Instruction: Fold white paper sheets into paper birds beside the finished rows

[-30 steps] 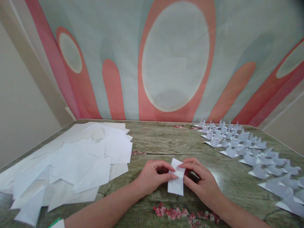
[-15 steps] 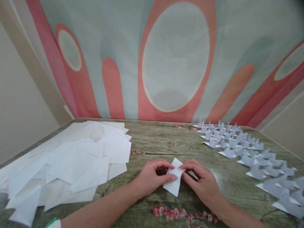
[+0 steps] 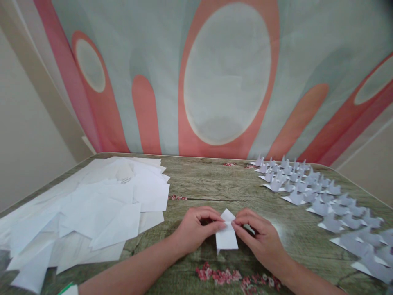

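Left hand [image 3: 198, 227] and right hand [image 3: 260, 233] both pinching a folded paper [image 3: 227, 239], well in from the worktop's back edge [image 3: 196, 157], loose sheets [image 3: 107, 200] toward its left edge, paper birds [image 3: 319, 205] toward its right.

You look through a single view, from the camera worn on your head, facing forward and down over the bench [image 3: 202, 180]. It sits above and behind your left hand [image 3: 195, 229] and right hand [image 3: 260, 235], near enough that both show whole in the lower middle, with your forearms [image 3: 132, 266] entering from the bottom edge. The wide view reaches past the bench's far edge to the patterned backdrop [image 3: 227, 73], which fills the upper half.
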